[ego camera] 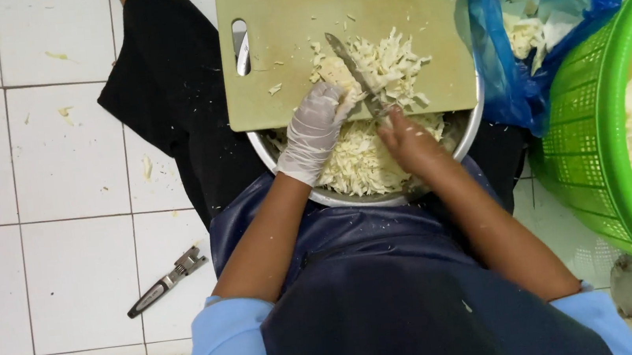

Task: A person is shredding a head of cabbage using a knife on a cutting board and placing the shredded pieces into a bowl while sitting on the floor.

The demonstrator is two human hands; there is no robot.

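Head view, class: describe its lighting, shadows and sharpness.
Head view: soft even light, no glare on the white floor tiles; faint shadow under the cutting board; the knife and right hand slightly motion-blurred; the green basket bows at the frame edge.

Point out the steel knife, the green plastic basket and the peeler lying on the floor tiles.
Steel knife (346, 61), head view, middle of the blade.
Green plastic basket (592, 126), head view, its mesh wall.
Black-handled peeler (165, 282), head view, middle of its handle.

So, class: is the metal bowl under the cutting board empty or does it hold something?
It holds something. The metal bowl has a heap of shredded cabbage inside, showing below the cutting board edge.
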